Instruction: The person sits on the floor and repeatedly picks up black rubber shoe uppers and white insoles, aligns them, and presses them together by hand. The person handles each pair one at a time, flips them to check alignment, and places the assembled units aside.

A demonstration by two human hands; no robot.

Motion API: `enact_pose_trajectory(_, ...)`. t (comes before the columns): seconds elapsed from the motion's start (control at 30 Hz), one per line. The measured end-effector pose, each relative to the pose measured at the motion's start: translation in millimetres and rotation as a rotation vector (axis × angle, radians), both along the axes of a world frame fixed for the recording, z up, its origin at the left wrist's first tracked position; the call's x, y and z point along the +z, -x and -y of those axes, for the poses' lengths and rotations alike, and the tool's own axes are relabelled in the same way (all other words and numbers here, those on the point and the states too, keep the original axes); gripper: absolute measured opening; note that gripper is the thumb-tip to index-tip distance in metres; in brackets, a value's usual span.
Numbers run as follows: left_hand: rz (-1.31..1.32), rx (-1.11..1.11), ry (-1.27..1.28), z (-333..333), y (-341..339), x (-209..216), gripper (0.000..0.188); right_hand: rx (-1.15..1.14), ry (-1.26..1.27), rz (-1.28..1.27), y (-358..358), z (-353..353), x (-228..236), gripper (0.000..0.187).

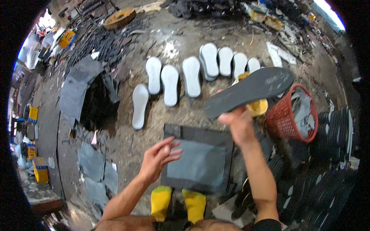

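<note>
A dark grey shoe sole is in my right hand, gripped near its narrower end and raised above the floor. The sole's broad end points up and to the right, and pale scuffs mark its face. My left hand hovers with fingers apart and nothing in it, over the left edge of a black mat. A grey-blue sheet lies on that mat. Beyond it, several white soles are set out in a loose arc on the floor, some of them stacked. Behind the held sole, a yellow container is partly hidden.
A red mesh basket of scraps stands at the right. Stacks of dark soles fill the right side. To the left are a dark draped heap and grey sheet pieces. Black scraps litter the far floor. My yellow socks show below.
</note>
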State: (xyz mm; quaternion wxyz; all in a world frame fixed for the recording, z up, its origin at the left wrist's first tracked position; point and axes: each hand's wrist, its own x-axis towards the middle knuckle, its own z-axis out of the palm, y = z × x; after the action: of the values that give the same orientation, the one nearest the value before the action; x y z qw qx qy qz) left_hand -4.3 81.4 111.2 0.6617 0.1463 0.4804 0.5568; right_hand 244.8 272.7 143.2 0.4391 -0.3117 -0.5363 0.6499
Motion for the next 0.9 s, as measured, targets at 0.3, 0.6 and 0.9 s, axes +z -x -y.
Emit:
enact_pose_trajectory(0.3,-0.061,0.064,0.15,32,-11,5,0.042,-0.497,0.374,-0.632,-25,157,11,0.048)
enact_pose_trajectory(0.6,0.052,0.052,0.327,77,7,-93,0.033,-0.529,0.74,0.189,-66,215,-94,0.04)
enact_pose_trajectory(0.9,-0.842,-0.165,0.234,99,-1,-121,0.03,-0.407,0.584,0.501,-83,233,-133,0.044)
